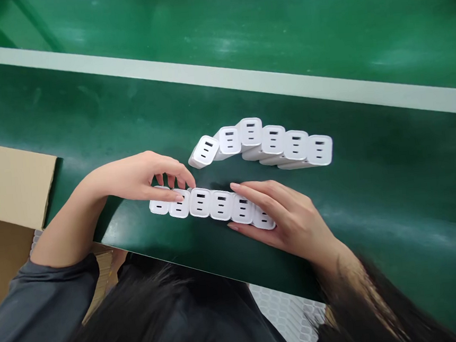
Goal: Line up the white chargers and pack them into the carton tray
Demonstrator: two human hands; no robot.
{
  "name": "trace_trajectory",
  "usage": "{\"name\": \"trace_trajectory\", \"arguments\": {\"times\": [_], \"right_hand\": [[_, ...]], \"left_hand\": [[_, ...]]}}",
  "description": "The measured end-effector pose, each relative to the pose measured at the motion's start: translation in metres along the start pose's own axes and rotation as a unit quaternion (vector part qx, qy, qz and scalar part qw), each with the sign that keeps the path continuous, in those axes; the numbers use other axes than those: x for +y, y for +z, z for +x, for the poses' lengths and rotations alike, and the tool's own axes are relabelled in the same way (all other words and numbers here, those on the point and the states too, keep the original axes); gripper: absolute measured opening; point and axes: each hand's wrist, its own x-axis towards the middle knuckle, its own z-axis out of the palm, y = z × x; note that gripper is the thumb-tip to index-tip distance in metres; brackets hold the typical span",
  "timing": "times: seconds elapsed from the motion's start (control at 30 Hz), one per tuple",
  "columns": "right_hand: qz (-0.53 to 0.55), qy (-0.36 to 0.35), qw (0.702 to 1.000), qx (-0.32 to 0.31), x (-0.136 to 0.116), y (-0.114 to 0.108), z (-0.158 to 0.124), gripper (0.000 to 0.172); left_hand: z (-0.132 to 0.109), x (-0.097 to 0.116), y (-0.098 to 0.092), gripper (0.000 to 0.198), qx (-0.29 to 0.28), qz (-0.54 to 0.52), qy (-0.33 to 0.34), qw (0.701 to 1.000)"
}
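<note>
Closest to the person, a dark sleeve (52, 309) bent beside the cardboard (9, 182), at the left of the green table (393, 194). Near the table's front edge stood a row of six white plug blocks (221, 210), ports facing up. The right hand (291, 216) held its right end between thumb and fingers. The left hand (143, 176) curved over the left end, thumb across the tops; I couldn't tell whether it gripped. Just beyond, six more white blocks (272, 144) stood in a bent line, before a pale strip (220, 79).
</note>
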Motion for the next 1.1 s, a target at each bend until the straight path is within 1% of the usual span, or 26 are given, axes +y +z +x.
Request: {"name": "trace_trajectory", "arguments": {"times": [0.13, 0.33, 0.4, 0.53, 0.63, 0.77, 0.93, 1.1], "right_hand": [[-0.001, 0.006, 1.000, 0.000, 0.000, 0.001, -0.001, 0.066], [0.001, 0.007, 1.000, 0.007, 0.002, 0.001, -0.001, 0.067], [0.003, 0.008, 1.000, 0.016, 0.001, 0.001, -0.001, 0.066], [-0.008, -0.006, 0.998, 0.057, 0.001, 0.000, -0.002, 0.064], [-0.017, -0.011, 0.996, 0.089, 0.000, -0.002, -0.002, 0.056], [-0.013, -0.020, 0.994, 0.103, 0.000, -0.003, -0.003, 0.043], [0.014, -0.025, 0.996, 0.089, 0.000, -0.004, -0.004, 0.034], [0.038, -0.049, 0.993, 0.097, -0.002, -0.007, -0.004, 0.026]], "left_hand": [[0.001, 0.004, 0.003, 0.027, 0.010, 0.011, 0.004, 1.000], [0.009, 0.013, 0.015, 0.031, 0.047, 0.031, 0.031, 0.998], [0.011, 0.014, 0.019, 0.031, 0.050, 0.045, 0.036, 0.997], [0.013, 0.014, 0.022, 0.034, 0.048, 0.075, 0.038, 0.995], [0.013, 0.012, 0.021, 0.034, 0.039, 0.084, 0.032, 0.995], [0.012, 0.010, 0.021, 0.035, 0.039, 0.102, 0.032, 0.993], [0.011, 0.010, 0.024, 0.047, 0.062, 0.149, 0.077, 0.984], [0.010, 0.010, 0.025, 0.050, 0.044, 0.160, 0.113, 0.980]]}}
